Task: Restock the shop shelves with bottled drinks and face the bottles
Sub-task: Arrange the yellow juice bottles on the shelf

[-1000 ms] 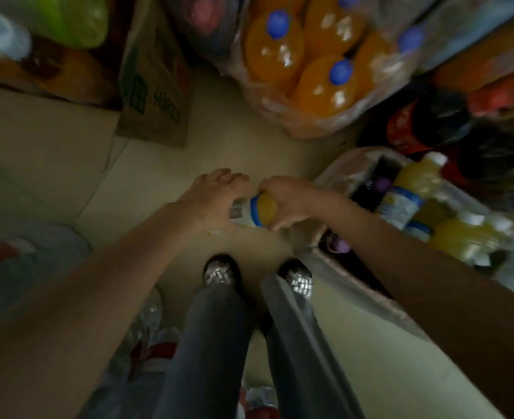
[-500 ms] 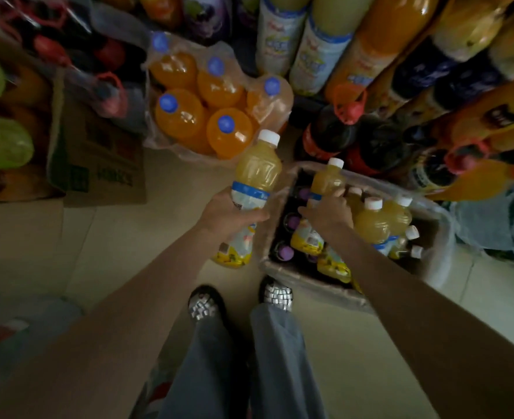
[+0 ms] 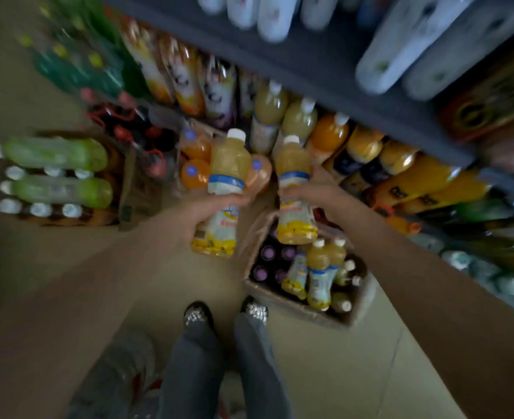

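Observation:
My left hand (image 3: 194,219) grips a yellow juice bottle (image 3: 227,173) with a white cap and a blue-banded label, held upright at mid frame. My right hand (image 3: 311,196) grips a second bottle of the same juice (image 3: 293,176) just to its right, lifted above the cardboard box (image 3: 295,309) on the floor. The box holds more yellow juice bottles (image 3: 319,273) and several dark bottles with purple caps (image 3: 268,261). Beyond the hands, the low shelf row (image 3: 298,122) holds similar juice bottles and orange drinks. The view is blurred.
A dark shelf board (image 3: 325,71) crosses above with white bottles on it. Green bottles (image 3: 59,170) lie stacked on a crate at left, beside a wrapped pack of orange drinks (image 3: 195,164). My feet (image 3: 225,314) stand on the tan floor beside the box.
My right hand has pulled a yellow juice bottle out of the box and raised it. My left hand has lifted its bottle higher. The view has tilted up toward the shelves.

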`<state>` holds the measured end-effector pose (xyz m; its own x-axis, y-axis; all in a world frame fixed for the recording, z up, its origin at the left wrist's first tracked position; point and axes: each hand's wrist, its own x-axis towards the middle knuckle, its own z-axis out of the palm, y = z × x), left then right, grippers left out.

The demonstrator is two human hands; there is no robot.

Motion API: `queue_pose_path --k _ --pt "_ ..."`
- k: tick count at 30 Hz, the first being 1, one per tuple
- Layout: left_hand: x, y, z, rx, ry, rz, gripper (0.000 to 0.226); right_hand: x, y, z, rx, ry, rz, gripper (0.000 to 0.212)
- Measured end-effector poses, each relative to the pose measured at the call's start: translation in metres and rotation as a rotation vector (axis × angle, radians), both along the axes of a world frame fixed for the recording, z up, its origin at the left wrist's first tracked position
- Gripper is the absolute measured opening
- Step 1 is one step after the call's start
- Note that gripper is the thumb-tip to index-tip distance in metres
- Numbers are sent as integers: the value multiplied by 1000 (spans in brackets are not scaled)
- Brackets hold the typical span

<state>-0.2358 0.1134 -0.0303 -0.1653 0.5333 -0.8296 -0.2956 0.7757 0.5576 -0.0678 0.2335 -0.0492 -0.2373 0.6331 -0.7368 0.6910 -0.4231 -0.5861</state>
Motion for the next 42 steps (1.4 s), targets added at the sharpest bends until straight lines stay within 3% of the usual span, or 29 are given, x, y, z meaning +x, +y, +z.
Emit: queue_pose_path --k 3,6,8,12,15,18,22,29,34,38,42 --pt "-27 27 133 182 52 -12 16 -19 29 161 27 338 1 28" --pt "-52 41 248 356 108 11 5 -33 36 302 74 576 22 24" --pt "-69 41 311 450 120 41 9 -47 30 369 97 702 27 24" --pt "-106 28 396 598 155 6 19 -81 6 442 246 594 86 29" --pt "-150 21 439 737 275 -55 17 -121 -2 475 546 422 197 39" --pt "-200 20 477 801 394 -90 41 -171 -2 509 835 276 299 64" --pt "-260 32 509 878 510 -105 37 -222 8 537 1059 238 185 72" --pt "-318 76 510 950 593 19 52 -259 53 549 1195 253 -87 69" --pt "-338 116 505 999 592 117 51 -297 90 539 1194 359 -302 69" --pt "-352 154 510 996 626 141 54 -327 129 533 1185 364 -344 62" --pt "-362 193 520 971 661 55 40 -355 177 535 1137 288 -298 59"
